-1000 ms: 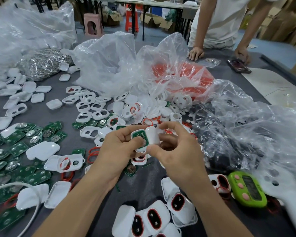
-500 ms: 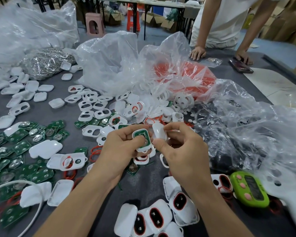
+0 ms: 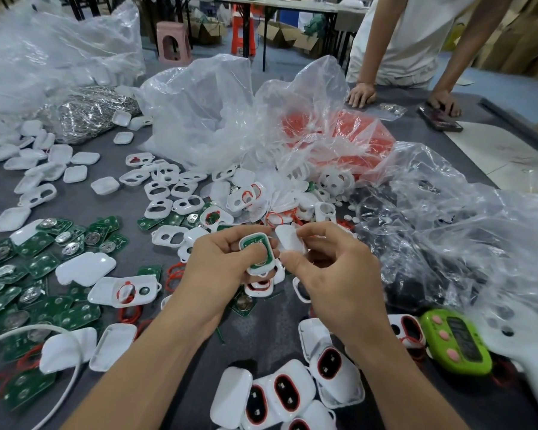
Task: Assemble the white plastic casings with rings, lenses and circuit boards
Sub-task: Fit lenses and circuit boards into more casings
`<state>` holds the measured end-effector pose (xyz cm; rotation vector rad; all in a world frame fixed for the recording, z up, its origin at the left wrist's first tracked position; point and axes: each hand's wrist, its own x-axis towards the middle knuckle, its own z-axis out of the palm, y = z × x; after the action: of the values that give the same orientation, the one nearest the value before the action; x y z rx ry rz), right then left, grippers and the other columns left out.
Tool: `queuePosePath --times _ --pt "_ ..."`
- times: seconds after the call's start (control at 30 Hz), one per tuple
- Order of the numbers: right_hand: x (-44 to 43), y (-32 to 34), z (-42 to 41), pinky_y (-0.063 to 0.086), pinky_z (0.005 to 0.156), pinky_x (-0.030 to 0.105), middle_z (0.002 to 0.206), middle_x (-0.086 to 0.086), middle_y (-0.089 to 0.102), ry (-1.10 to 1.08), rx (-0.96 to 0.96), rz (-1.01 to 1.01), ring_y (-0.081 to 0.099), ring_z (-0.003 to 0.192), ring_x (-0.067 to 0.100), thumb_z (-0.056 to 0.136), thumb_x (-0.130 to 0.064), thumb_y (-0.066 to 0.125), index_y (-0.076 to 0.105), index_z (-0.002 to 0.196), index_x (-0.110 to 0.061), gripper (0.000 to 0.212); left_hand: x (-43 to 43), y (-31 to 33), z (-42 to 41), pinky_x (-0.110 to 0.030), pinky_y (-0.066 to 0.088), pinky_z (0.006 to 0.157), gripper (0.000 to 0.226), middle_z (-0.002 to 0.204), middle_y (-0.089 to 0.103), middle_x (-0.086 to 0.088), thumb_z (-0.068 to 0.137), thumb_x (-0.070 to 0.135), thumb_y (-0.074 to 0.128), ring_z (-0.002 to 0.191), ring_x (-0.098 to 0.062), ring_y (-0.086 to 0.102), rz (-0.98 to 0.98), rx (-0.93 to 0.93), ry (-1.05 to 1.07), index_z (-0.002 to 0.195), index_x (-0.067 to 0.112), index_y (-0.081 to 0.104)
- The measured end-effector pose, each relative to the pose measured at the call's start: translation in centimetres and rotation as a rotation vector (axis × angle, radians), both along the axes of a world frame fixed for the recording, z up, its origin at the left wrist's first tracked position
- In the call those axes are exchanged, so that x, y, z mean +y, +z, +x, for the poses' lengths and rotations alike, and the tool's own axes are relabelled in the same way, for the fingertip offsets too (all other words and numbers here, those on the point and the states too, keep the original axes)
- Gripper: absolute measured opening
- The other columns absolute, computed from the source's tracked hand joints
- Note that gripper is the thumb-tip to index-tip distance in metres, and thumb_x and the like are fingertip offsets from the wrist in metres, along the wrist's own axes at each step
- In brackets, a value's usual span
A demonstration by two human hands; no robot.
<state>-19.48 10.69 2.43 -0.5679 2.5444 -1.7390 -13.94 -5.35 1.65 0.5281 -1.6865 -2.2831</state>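
Head view: left hand (image 3: 218, 271) fingers (image 3: 227, 242) grip casing (image 3: 253, 241) holding green board (image 3: 255, 262); right hand (image 3: 339, 280) fingers pinch white cover (image 3: 288, 242).

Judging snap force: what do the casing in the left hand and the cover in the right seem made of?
Casing: probably hard moulded plastic, glossy white rim, green board inside. Cover: seemingly the same white plastic, smooth, semi-gloss, a thin moulded shell.

left hand (image 3: 218, 262) grips a casing half with green board (image 3: 257, 251); right hand (image 3: 330, 274) pinches what looks like a white cover (image 3: 289, 242) beside it.
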Motion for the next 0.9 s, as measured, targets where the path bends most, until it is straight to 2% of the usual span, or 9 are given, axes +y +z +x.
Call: queuePosePath --times 0.1,0.27,0.4,0.63,0.9 --pt "0.06 0.07 -0.05 0.063 0.061 0.039 0.089 -0.02 0.075 0.002 -0.007 -0.001 0.07 0.08 0.003 0.078 -0.032 0.086 0.071 0.103 -0.035 0.029 -0.07 -0.1 -0.02 -0.03 0.061 0.063 0.03 0.095 0.079 -0.014 0.092 -0.01 0.062 0.079 -0.023 0.076 -0.006 -0.005 0.001 0.094 0.012 0.081" --pt "0.07 0.1 -0.19 0.06 0.075 0.026 0.089 -0.017 0.075 -0.007 -0.011 -0.017 0.071 0.079 0.004 0.077 -0.029 0.088 0.072 0.103 -0.032 0.03 0.01 -0.1 0.05 -0.03 0.061 0.061 0.029 0.094 0.079 -0.014 0.091 -0.011 0.062 0.076 -0.02 0.075 -0.037 -0.007 -0.001 0.099 0.01 0.079" --pt "0.06 0.06 -0.24 0.059 0.074 0.024 0.088 -0.018 0.075 -0.005 -0.016 -0.014 0.071 0.079 0.004 0.077 -0.029 0.088 0.072 0.103 -0.032 0.031 0.04 -0.1 0.02 -0.032 0.063 0.062 0.03 0.093 0.079 -0.015 0.091 -0.012 0.062 0.072 -0.021 0.072 -0.05 -0.014 0.002 0.097 0.011 0.079" --pt "0.12 0.1 -0.21 0.055 0.072 0.012 0.087 -0.023 0.073 0.0 -0.008 -0.013 0.07 0.081 -0.001 0.076 -0.03 0.089 0.074 0.104 -0.032 0.032 -0.16 -0.18 -0.01 -0.031 0.061 0.062 0.03 0.095 0.079 -0.014 0.092 -0.011 0.061 0.076 -0.021 0.073 -0.031 -0.007 -0.012 0.098 0.012 0.08" --pt "0.08 0.25 -0.17 0.058 0.074 0.019 0.091 -0.018 0.075 -0.002 -0.013 -0.008 0.071 0.081 0.002 0.077 -0.031 0.088 0.074 0.105 -0.031 0.031 -0.1 0.07 0.07 -0.028 0.06 0.059 0.029 0.093 0.079 -0.013 0.092 -0.008 0.064 0.073 -0.021 0.074 -0.027 -0.001 -0.028 0.094 0.014 0.082"
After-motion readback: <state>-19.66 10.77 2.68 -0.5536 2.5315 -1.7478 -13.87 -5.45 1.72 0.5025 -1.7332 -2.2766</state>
